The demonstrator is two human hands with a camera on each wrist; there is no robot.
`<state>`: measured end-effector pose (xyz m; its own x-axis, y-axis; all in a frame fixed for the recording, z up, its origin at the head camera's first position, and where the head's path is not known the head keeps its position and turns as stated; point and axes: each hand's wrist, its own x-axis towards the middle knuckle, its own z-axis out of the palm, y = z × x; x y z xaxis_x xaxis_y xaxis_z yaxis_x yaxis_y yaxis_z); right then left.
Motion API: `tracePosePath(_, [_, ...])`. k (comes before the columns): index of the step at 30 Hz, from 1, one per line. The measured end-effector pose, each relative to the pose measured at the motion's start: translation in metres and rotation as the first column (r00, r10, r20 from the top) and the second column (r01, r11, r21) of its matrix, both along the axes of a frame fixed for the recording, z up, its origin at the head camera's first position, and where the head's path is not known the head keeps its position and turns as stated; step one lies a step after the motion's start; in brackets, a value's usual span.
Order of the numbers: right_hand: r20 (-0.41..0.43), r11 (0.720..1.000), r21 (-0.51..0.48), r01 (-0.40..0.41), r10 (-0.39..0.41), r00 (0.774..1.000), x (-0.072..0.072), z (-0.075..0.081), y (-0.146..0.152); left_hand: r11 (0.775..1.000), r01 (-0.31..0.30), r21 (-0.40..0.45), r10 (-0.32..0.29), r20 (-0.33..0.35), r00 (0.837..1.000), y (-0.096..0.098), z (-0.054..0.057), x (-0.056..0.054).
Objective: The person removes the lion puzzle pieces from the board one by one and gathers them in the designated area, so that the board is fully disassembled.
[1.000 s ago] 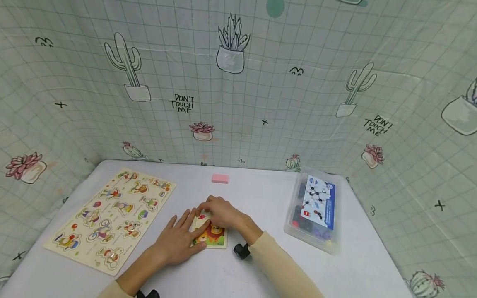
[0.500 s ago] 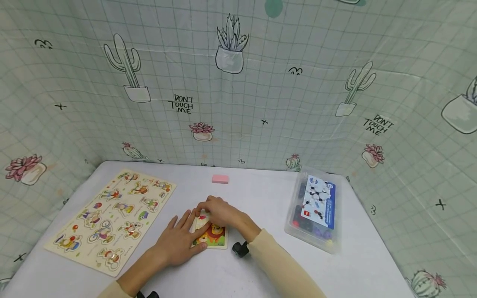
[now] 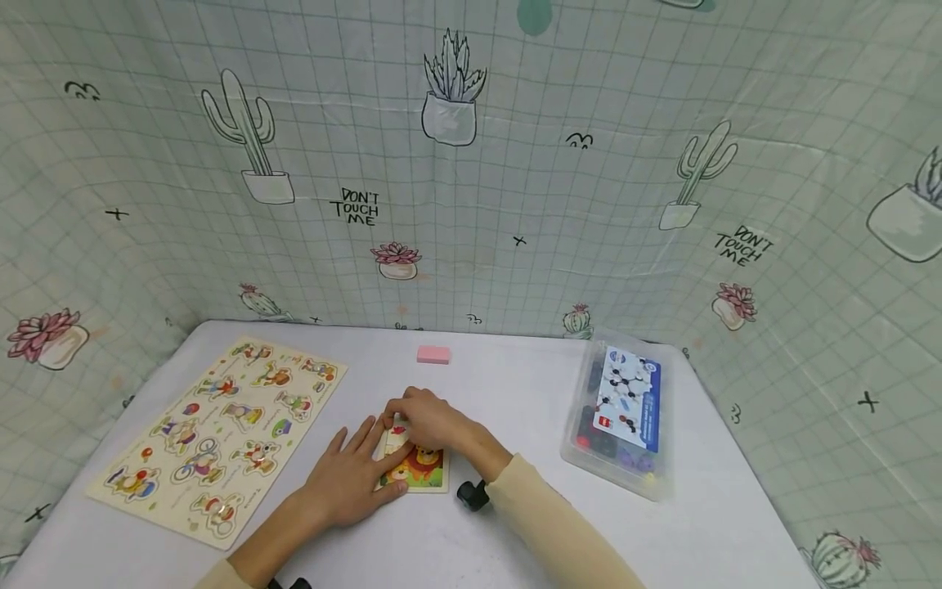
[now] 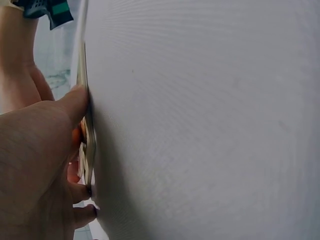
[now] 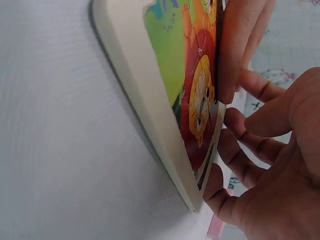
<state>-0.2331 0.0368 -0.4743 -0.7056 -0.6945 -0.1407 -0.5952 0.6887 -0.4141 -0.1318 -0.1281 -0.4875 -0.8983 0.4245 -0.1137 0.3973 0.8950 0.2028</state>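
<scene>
A small lion jigsaw puzzle in a pale wooden frame lies on the table between the hands. Spread across its left side in the head view is my left hand, fingers straight, with the thumb by the near edge and the index finger over the picture. My right hand works at the puzzle's far left corner with bent fingers. It pinches a puzzle piece there, which looks slightly raised in the left wrist view; the fingers mostly cover it. Its other fingertips rest along the frame's edge in the right wrist view.
A large wooden board of animal figures lies at the left. Behind the hands is a pink block. A clear plastic case with a molecule picture stands at the right. Patterned cloth surrounds the table's back and sides.
The head view has shifted slightly. Both hands stay at the puzzle, with only a tiny movement of the right hand's fingers.
</scene>
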Motion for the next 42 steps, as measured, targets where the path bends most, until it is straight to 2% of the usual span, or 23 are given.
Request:
tracePosePath(9, [-0.036,0.998,-0.052,-0.032,0.030,0.999,-0.003,-0.001,-0.001,1.000,-0.001,0.014,0.001,0.004,1.000,-0.001,0.000,0.001])
tracePosePath(14, [-0.043,0.997,-0.076,-0.023,0.020,0.999,-0.003,-0.001,-0.002,1.000,-0.001,0.011,0.001,0.001,1.000,-0.001,0.000,0.001])
tracePosePath(22, [0.114,0.987,-0.157,0.026,-0.008,0.993,-0.002,0.000,0.003,1.000,-0.003,0.015,0.003,0.004,1.000,-0.001,0.002,0.002])
tracePosePath(31, [0.196,0.972,-0.232,0.044,0.002,0.981,-0.003,0.002,0.008,1.000,-0.007,0.022,0.006,0.001,1.000,0.000,0.003,0.002])
tracePosePath(36, [0.263,0.942,-0.325,0.086,0.003,0.965,-0.004,0.009,0.019,0.999,-0.013,0.031,0.013,0.004,1.000,0.000,0.003,0.002])
tracePosePath(42, [0.373,0.887,-0.403,0.224,-0.064,0.926,-0.009,0.018,0.049,0.999,-0.020,0.037,0.020,0.001,1.000,-0.001,0.001,0.002])
